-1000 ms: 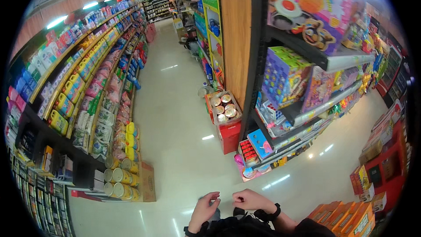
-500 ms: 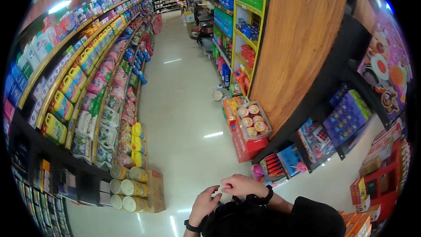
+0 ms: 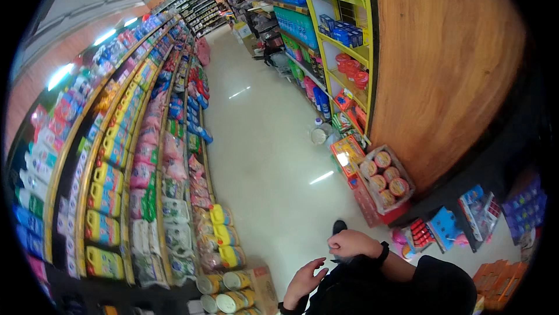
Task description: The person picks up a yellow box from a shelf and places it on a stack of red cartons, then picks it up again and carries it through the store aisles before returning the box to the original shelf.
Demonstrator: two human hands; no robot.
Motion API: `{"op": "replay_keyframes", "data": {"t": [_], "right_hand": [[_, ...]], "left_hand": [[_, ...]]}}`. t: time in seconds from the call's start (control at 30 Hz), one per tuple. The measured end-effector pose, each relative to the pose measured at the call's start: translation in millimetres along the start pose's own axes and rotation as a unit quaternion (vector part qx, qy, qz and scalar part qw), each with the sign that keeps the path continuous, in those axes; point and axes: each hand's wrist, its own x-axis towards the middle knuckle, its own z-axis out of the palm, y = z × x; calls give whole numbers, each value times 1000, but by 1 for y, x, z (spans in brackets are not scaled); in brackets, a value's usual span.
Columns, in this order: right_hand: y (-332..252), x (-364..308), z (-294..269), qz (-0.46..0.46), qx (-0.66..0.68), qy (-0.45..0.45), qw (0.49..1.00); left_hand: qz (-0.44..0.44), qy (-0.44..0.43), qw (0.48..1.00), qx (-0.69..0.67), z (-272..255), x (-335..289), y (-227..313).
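Note:
My left hand [image 3: 306, 280] is low in the view, its thumb and fingers apart, with nothing seen between them. To its right and a little farther off, my right hand [image 3: 353, 244] has its fingers curled in. Whatever it may hold is hidden under the fingers. Both hands are in front of my dark clothing, and each wrist wears a black band. A dark shoe [image 3: 339, 226] shows on the floor just beyond my right hand. Nearest to my left hand stand stacked tins with pale lids [image 3: 234, 301] beside a cardboard carton [image 3: 265, 289].
Long shelves of yellow jugs [image 3: 103, 229], bottles and soft packs line the aisle's left side. On the right are a yellow rack [image 3: 368, 53], a wooden panel [image 3: 442, 53] and an open box of round tubs [image 3: 399, 187]. The pale floor [image 3: 262, 146] runs between them.
The view has tilted and turned, so the shelves slant more. Both hands appear farther right in the picture. A shoe now shows beyond my right hand.

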Motion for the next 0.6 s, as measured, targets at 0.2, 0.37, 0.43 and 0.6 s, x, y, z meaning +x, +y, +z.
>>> {"op": "replay_keyframes", "data": {"t": [0.2,0.37,0.43,0.6], "right_hand": [[30,95,-93,59,5,72,996],[49,147,-162,120,-33,143,982],[53,171,-181,136,-12,135,981],[74,238,-205,120,42,125,984]], "left_hand": [[54,-55,996,33,-104,122,36],[70,-33,997,30,-186,217,60],[61,-42,997,16,-216,248,62],[68,-83,994,4,-280,327,50]]}}
